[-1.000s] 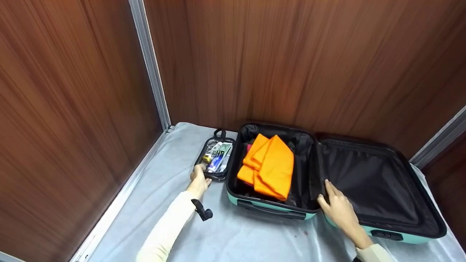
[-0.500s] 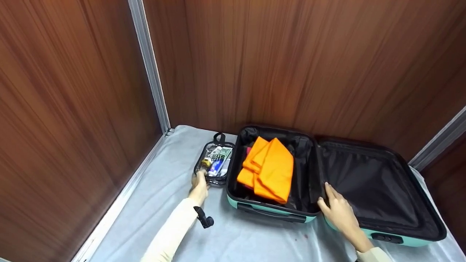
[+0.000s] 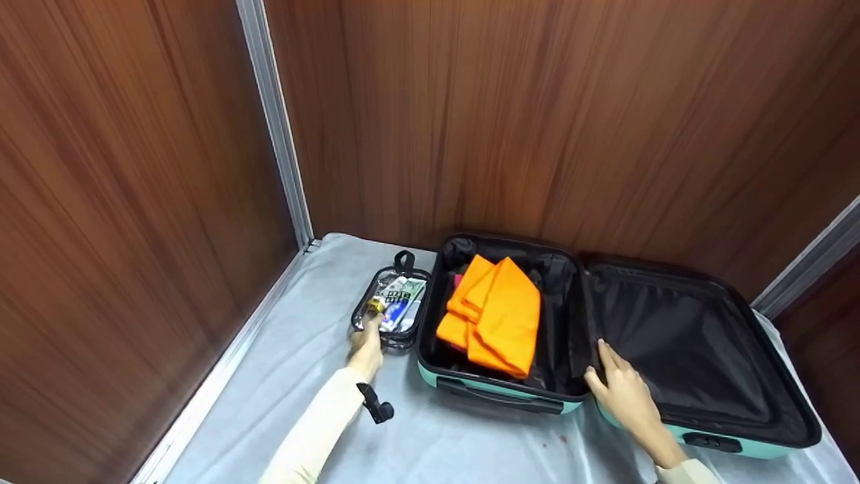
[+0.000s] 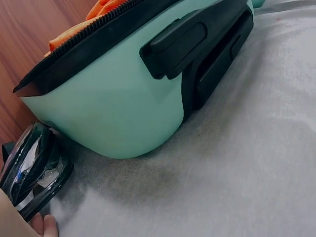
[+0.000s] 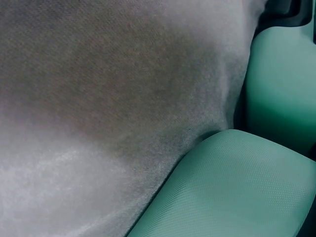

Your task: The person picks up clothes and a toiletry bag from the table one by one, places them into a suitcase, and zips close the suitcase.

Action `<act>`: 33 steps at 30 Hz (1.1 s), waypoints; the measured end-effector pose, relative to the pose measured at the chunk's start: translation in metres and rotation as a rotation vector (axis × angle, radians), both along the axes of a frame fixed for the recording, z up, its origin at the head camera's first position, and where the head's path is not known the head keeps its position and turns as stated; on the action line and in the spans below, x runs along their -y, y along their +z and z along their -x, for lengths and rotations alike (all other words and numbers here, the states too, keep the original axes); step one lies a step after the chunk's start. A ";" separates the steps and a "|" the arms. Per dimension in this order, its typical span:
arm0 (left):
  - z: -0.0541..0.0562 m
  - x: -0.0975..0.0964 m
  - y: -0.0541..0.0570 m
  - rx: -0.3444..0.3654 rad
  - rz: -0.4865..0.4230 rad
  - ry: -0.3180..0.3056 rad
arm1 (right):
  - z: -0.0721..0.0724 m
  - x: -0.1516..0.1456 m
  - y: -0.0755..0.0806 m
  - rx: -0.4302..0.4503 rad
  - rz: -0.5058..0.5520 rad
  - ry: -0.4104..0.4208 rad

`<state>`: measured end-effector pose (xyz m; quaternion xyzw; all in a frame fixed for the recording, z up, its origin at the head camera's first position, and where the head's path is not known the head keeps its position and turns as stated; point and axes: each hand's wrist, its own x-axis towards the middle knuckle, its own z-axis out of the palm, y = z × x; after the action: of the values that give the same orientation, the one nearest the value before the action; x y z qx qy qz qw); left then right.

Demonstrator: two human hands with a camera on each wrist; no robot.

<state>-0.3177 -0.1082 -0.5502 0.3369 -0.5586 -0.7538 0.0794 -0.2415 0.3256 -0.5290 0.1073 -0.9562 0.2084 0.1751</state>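
Note:
A clear toiletry bag (image 3: 392,306) with black edging and a loop handle lies left of the suitcase, tubes and a yellow-capped item showing inside. My left hand (image 3: 366,343) grips its near left corner, thumb over the top. In the left wrist view, fingertips (image 4: 49,225) show beside the bag (image 4: 42,168). The mint-green suitcase (image 3: 500,398) is spread open, with a folded orange cloth (image 3: 505,316) in its left half. On the edge between the two halves rests my right hand (image 3: 625,393), fingers extended. The right wrist view shows only green shell (image 5: 237,187) and sheet.
A pale sheet (image 3: 470,450) covers the surface under everything. Wood-grain panels (image 3: 430,121) stand close behind the suitcase and along the left. The suitcase's black-lined right half (image 3: 685,343) lies flat at the right, with a combination lock (image 3: 712,441) on its front edge.
The toiletry bag has shifted slightly left and toward me with my left hand, whose thumb now reaches further over its top. My right hand stays on the suitcase edge.

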 end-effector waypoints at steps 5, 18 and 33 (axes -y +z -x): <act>0.003 0.001 0.000 -0.018 -0.083 0.041 | 0.001 0.001 0.001 -0.012 0.002 0.005; -0.001 0.006 0.004 -0.082 -0.295 0.024 | 0.000 0.001 0.003 0.000 -0.005 0.006; 0.001 0.001 0.008 -0.151 -0.373 0.020 | 0.002 -0.002 0.003 0.021 0.005 0.006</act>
<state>-0.3191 -0.1091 -0.5418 0.2937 -0.3986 -0.8664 0.0647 -0.2431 0.3272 -0.5258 0.1077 -0.9572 0.2126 0.1645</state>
